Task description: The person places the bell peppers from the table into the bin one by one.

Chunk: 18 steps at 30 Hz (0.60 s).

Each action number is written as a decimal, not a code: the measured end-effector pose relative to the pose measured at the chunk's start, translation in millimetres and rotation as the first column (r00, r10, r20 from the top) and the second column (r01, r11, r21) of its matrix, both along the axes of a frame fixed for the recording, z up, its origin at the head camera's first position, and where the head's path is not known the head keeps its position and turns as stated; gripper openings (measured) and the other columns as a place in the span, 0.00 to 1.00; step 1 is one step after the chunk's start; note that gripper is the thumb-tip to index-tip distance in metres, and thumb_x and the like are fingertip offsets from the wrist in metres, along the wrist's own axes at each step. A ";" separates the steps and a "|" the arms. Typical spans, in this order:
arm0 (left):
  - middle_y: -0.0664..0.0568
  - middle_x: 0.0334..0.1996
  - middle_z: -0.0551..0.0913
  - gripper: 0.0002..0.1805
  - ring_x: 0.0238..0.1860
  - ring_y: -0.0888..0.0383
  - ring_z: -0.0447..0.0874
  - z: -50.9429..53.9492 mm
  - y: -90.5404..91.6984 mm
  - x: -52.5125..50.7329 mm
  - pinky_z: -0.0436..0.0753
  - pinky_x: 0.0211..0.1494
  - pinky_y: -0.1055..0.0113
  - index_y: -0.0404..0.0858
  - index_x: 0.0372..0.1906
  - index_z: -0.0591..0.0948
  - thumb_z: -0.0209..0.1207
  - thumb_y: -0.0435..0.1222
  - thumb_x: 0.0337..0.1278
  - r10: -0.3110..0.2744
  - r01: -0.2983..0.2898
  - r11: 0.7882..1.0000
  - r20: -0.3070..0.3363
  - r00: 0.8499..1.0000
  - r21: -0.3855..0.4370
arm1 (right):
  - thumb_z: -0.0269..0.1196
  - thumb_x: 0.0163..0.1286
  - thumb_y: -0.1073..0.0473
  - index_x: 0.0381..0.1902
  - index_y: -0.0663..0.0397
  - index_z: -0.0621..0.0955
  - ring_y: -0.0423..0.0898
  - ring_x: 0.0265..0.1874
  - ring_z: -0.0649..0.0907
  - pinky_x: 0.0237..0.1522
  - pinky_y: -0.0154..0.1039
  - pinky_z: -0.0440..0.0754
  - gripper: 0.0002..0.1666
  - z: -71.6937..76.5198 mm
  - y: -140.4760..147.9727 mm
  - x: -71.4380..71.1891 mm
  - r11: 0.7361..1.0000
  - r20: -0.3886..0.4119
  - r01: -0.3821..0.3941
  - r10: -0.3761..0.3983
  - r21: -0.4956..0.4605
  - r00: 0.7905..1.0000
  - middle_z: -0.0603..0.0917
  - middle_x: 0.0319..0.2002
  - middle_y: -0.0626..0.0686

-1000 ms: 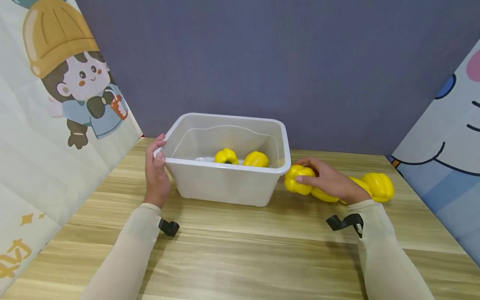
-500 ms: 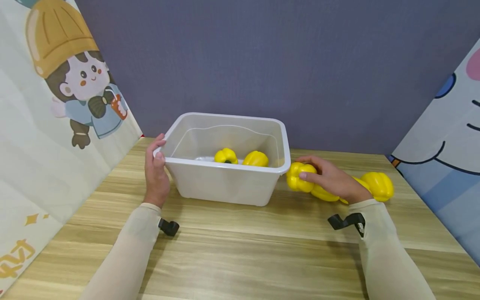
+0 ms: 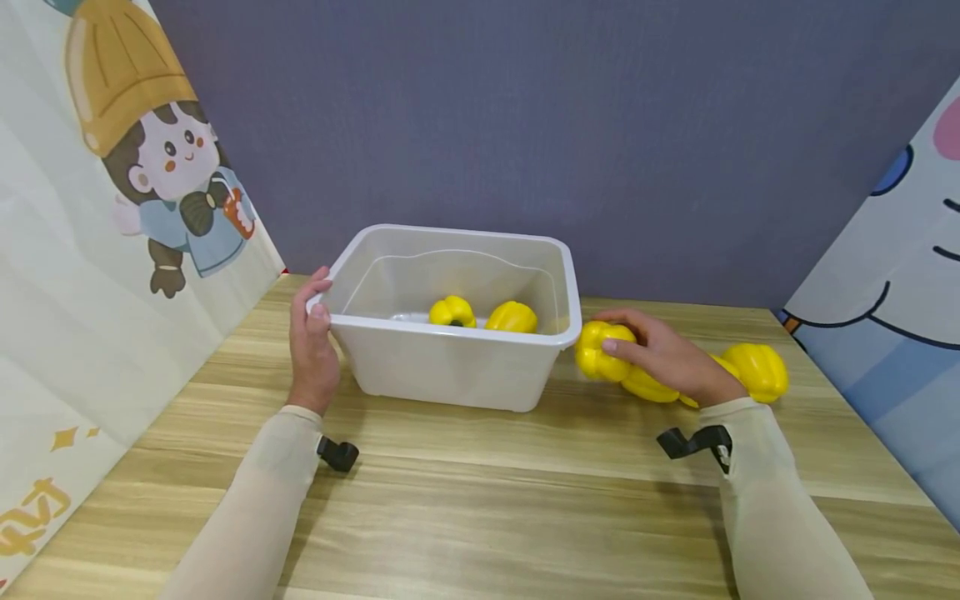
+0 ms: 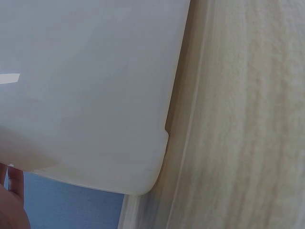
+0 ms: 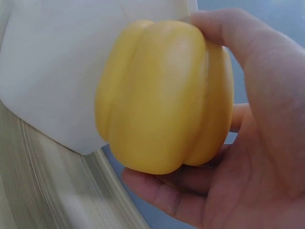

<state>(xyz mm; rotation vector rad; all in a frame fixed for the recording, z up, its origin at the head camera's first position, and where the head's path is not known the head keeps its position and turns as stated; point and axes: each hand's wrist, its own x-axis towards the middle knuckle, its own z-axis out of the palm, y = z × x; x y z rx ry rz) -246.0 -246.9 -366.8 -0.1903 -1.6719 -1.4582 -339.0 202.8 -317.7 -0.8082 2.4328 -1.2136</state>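
In the head view a white plastic bin (image 3: 442,367) stands on the table, and my left hand (image 3: 312,358) grips its left rim near the front corner. Inside the bin lie two yellow bell peppers, one at the middle (image 3: 452,312) and another nearer the right wall (image 3: 512,317). My right hand (image 3: 667,354) holds a yellow bell pepper (image 5: 162,100) between thumb and fingers, just right of the bin. The right wrist view shows that pepper in front of the bin's pale wall. More yellow peppers lie on the table behind and beside the right hand, partly hidden by it.
The wood-grain table (image 3: 480,500) runs back to a grey-blue partition (image 3: 525,125). A cartoon-printed sheet (image 3: 90,333) borders the left side and another printed panel (image 3: 900,333) the right. A yellow pepper (image 3: 757,372) sits toward the table's right side.
The right hand and its pepper have shifted slightly to the right, away from the bin's corner. The left hand and the bin look still.
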 end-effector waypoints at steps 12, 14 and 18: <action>0.47 0.71 0.68 0.30 0.73 0.52 0.61 0.0 0.4 1.0 0.61 0.70 0.62 0.29 0.62 0.70 0.43 0.50 0.72 -0.006 0.006 1.000 0.000 1.000 0.012 | 0.58 0.75 0.42 0.73 0.55 0.66 0.54 0.51 0.79 0.50 0.39 0.80 0.36 0.5 -3.0 2.4 1.000 -0.010 -0.004 0.004 -0.009 1.000 0.76 0.60 0.57; 0.46 0.71 0.68 0.30 0.73 0.52 0.61 0.1 0.4 0.6 0.60 0.71 0.62 0.29 0.62 0.71 0.43 0.51 0.72 -0.010 0.010 1.000 -0.007 1.000 0.013 | 0.58 0.75 0.42 0.73 0.55 0.66 0.54 0.51 0.79 0.50 0.39 0.80 0.37 0.8 -3.1 2.3 1.000 -0.006 0.001 -0.001 -0.011 1.000 0.76 0.60 0.57; 0.45 0.71 0.68 0.31 0.73 0.52 0.61 0.3 0.9 0.0 0.60 0.71 0.62 0.29 0.61 0.71 0.44 0.52 0.71 -0.014 0.014 1.000 -0.018 1.000 0.013 | 0.57 0.75 0.41 0.73 0.55 0.65 0.55 0.51 0.78 0.50 0.40 0.79 0.37 2.4 -3.5 2.4 1.000 -0.008 0.004 -0.004 -0.011 1.000 0.76 0.60 0.57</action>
